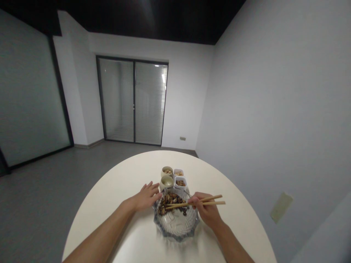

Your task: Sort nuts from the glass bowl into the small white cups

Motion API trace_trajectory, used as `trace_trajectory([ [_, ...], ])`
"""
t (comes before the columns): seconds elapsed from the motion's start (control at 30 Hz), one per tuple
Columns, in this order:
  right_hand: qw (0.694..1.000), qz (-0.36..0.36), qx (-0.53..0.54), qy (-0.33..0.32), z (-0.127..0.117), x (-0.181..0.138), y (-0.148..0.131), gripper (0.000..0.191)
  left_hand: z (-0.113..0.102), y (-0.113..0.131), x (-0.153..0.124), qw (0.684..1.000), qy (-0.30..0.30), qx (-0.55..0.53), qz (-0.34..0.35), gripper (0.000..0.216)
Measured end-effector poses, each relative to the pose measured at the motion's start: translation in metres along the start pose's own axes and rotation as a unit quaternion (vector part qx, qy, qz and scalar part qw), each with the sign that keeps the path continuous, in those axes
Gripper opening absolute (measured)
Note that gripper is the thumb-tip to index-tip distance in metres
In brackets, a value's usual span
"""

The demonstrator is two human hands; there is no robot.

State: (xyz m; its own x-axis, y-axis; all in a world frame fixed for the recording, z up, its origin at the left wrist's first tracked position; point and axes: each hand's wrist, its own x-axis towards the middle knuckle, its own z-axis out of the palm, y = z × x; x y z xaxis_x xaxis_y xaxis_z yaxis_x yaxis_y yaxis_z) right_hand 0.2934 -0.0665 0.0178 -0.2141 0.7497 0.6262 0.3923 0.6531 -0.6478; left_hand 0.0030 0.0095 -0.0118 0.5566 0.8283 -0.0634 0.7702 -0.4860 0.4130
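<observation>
A clear glass bowl (pixel 178 233) with a scalloped rim stands on the round table, holding a mix of dark and brown pieces (pixel 172 199) that look like nuts or seeds toward its far side. My right hand (pixel 206 209) grips a pair of wooden chopsticks (pixel 211 201) at the bowl's right rim. Their tips reach into the mix on the left. My left hand (pixel 148 196) lies with fingers spread at the bowl's left rim; its fingertips are beside the rim, and whether they touch it I cannot tell.
Behind the bowl stand a greenish cup (pixel 166 181), another cup with pale pieces (pixel 167 171), a white dish with brown pieces (pixel 180 182) and a white dish with light pieces (pixel 178 173). They sit close together on the white round table (pixel 120 175). A wall (pixel 274 109) rises at the right.
</observation>
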Motion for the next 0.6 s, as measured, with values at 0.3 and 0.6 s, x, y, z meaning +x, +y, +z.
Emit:
trace_trajectory([
  [0.3,1.000,0.017,0.009,0.014,-0.0016,-0.0002,-0.0050,0.051,0.0007,-0.0019,0.0003,1.000,0.000,0.002,0.008,0.060],
  [0.6,0.998,0.039,-0.008,0.049,-0.0065,0.0009,-0.0019,0.050,0.0030,-0.0034,-0.0002,1.000,-0.002,0.014,0.005,0.058],
])
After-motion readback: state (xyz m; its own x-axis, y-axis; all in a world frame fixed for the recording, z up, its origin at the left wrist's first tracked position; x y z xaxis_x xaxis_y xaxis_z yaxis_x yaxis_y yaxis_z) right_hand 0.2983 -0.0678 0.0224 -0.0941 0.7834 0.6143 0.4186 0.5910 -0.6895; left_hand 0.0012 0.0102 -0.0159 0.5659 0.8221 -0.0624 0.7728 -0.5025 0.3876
